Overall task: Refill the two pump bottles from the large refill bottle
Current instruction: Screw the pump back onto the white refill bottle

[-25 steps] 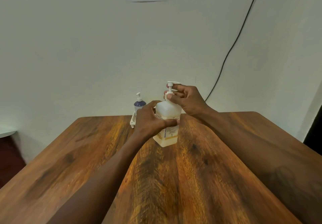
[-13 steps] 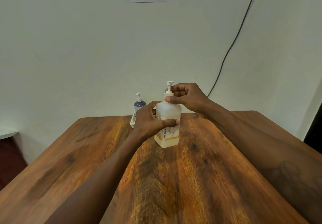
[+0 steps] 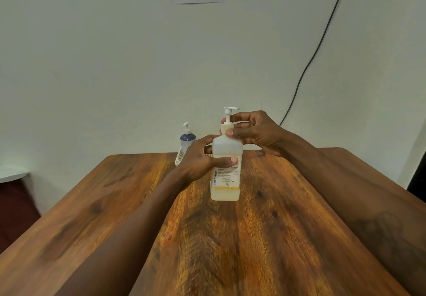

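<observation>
A translucent pump bottle [image 3: 226,181] stands upright on the wooden table [image 3: 230,249], a shallow layer of pale liquid at its bottom. The left hand [image 3: 199,157] grips its body from the left side, thumb across the front above the label. The right hand [image 3: 259,132] reaches in from the bottle's right, its fingers [image 3: 239,132] pinching the white collar [image 3: 227,125] at the neck, just under the raised pump head [image 3: 231,109]. Behind the bottle and to its left, a small blue pump bottle [image 3: 187,138] sits in a white rack [image 3: 179,157] at the table's far edge. Beyond it, a black cable [image 3: 309,65] runs up the wall.
</observation>
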